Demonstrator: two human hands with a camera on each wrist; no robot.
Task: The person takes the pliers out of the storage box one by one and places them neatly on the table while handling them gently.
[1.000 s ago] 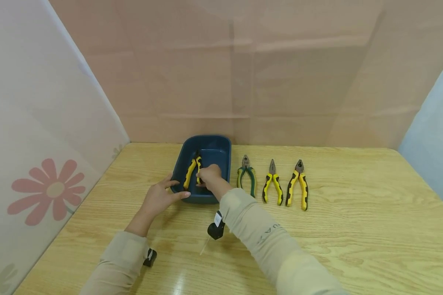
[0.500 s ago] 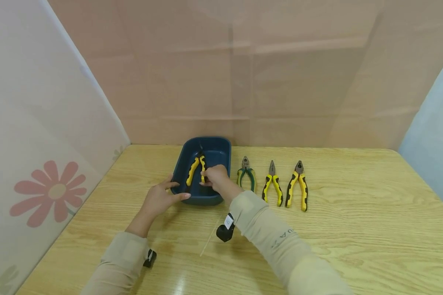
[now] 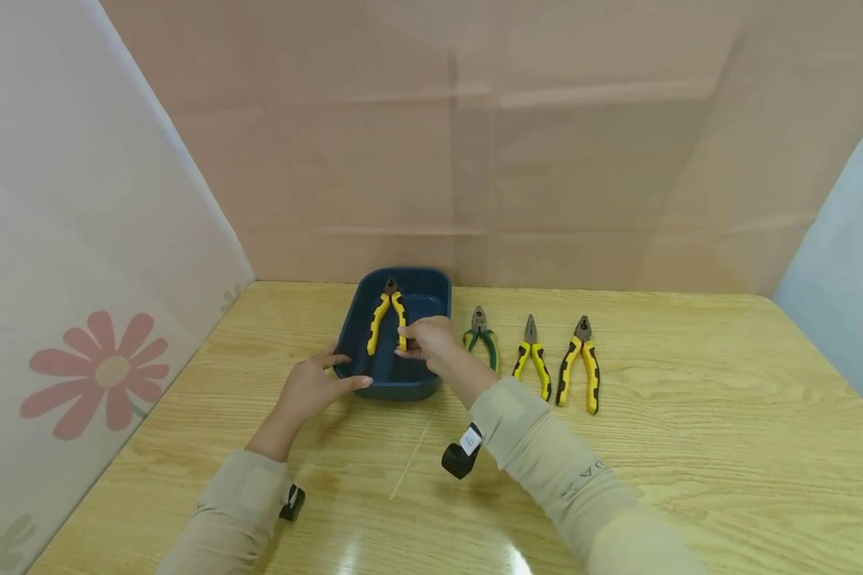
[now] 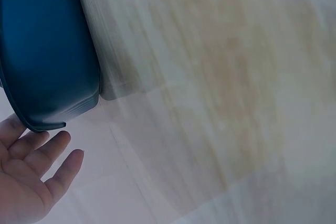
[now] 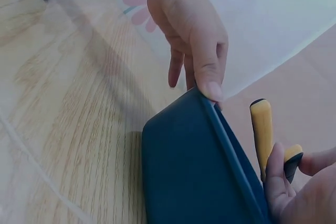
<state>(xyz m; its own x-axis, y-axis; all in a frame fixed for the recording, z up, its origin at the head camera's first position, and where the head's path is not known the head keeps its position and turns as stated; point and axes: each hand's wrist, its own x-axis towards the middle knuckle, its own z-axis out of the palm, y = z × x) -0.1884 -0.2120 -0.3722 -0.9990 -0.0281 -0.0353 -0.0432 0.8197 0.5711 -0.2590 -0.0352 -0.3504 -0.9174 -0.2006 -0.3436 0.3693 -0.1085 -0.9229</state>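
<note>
Inside a dark blue plastic tub (image 3: 403,391) is a pair of pliers (image 3: 377,323) with yellow and black handles, its dark head toward the far wall. My right hand (image 3: 431,342) pinches the right handle (image 5: 292,156) near its end between thumb and fingers. At the tub's near left corner my left hand (image 3: 311,387) holds the rim; the right wrist view has its thumb (image 5: 212,88) pressed on the edge and the other fingers on the outside. In the left wrist view those fingers (image 4: 52,150) lie bent against the tub's wall (image 4: 50,51).
Right of the tub, green-handled pliers (image 3: 480,323), yellow-and-black needle-nose pliers (image 3: 530,331) and larger yellow-and-black pliers (image 3: 582,351) lie in a row on the wooden table (image 3: 690,447). My right forearm (image 3: 561,471) passes in front of the row. A pinkish-brown sheet (image 3: 582,160) hangs behind.
My right hand has moved slightly right, and the pliers it holds now stand straighter, with the head clearly in view. The left hand and the tub have stayed put.
</note>
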